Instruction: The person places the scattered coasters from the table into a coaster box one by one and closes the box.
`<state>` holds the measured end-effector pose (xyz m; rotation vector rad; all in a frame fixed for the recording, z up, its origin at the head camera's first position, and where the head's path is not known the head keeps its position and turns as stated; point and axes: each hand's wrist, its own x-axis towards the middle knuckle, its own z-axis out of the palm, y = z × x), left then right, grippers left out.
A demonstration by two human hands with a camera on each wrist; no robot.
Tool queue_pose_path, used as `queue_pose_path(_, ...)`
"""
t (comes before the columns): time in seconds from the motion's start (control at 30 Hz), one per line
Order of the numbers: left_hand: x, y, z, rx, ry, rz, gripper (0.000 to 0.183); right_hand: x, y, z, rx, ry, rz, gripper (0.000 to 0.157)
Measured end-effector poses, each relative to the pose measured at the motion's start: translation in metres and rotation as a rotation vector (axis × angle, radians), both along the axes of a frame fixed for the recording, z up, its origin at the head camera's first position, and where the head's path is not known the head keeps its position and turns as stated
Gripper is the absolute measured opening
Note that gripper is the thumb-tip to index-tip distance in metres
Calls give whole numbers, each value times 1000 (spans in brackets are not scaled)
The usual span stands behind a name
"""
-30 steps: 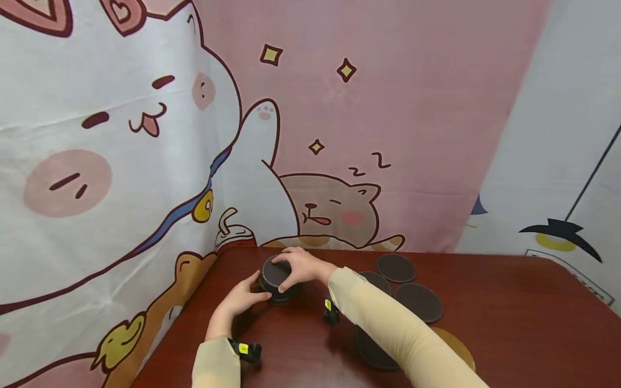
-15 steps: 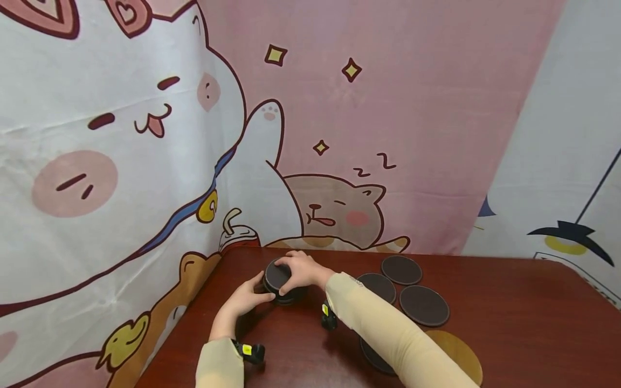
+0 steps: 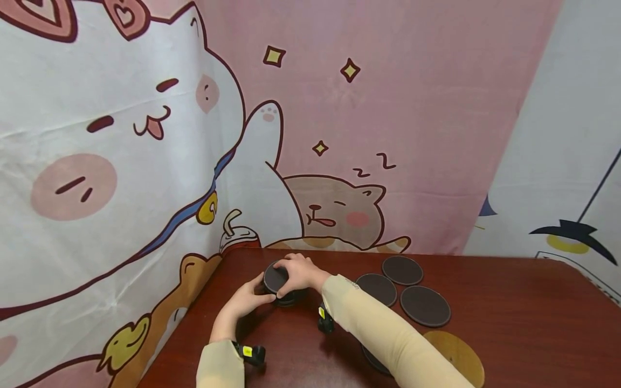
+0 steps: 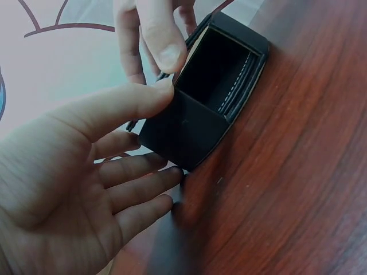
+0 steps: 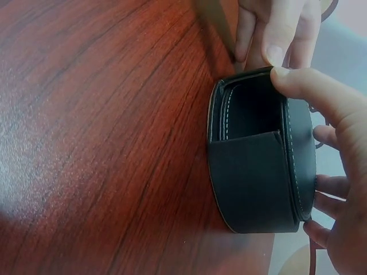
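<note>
A black, round-walled coaster holder with an open slot in its side stands on the table, seen closely in both wrist views. On its top lies a dark round coaster with a stitched edge. My right hand grips this coaster by its rim from above, thumb near the slot. From the left, my left hand holds the side of the holder, its thumb by the top edge and its fingers along the wall. Whether the coaster sits fully down in the rim is hard to tell.
Right of the arms lie several dark round coasters on the red-brown table. A round yellowish-brown disc lies nearer me, partly behind the right sleeve. A printed cloth hangs behind the table and along its left side.
The head view has shifted slightly. Both hands stay at the holder, and the right wrist has moved a little left and toward me. The coaster stays at the holder's top.
</note>
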<state>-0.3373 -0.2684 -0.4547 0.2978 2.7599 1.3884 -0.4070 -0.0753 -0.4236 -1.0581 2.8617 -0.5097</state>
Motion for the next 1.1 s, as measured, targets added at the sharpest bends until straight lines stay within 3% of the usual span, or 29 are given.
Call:
queue_pose_path(0.53, -1, 6, 0, -27, -31, 10, 88, -1, 10, -5, 3, -15, -22, 73)
queue_pose_path(0.87, -4, 7, 2, -36, -20, 11, 86, 1, 32, 8, -45, -51, -22, 61)
queue_pose_path(1.1, 1, 3, -1, -40, -25, 24, 89, 8, 59, 14, -96, -58, -3, 60)
